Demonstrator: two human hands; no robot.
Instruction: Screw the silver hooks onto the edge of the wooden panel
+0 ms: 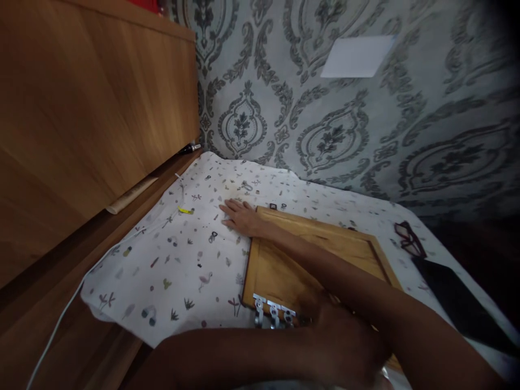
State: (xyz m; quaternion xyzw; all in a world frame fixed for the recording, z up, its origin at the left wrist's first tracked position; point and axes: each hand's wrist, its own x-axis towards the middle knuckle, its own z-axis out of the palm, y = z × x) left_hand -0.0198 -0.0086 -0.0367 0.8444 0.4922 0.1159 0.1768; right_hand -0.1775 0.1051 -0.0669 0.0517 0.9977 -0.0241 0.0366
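Observation:
A framed wooden panel (280,260), like a small cabinet door, lies flat on a white printed cloth. My right hand (241,218) reaches across it from the right, palm down with fingers spread, resting on the cloth and the panel's far left corner. My left hand (345,338) crosses beneath the right forearm, over the panel's near side. It is dark and blurred, and its fingers are hidden, so I cannot see whether it holds anything. Several metal hinges (274,313) sit in a row along the panel's near left edge, beside my left forearm.
Red-framed glasses (409,239) and a flat black object (459,300) lie on the right of the cloth (162,276). A white cable (77,292) runs down the left side, near a yellow tag (186,210). A wooden cabinet (101,97) stands left; a patterned wall (280,108) rises behind.

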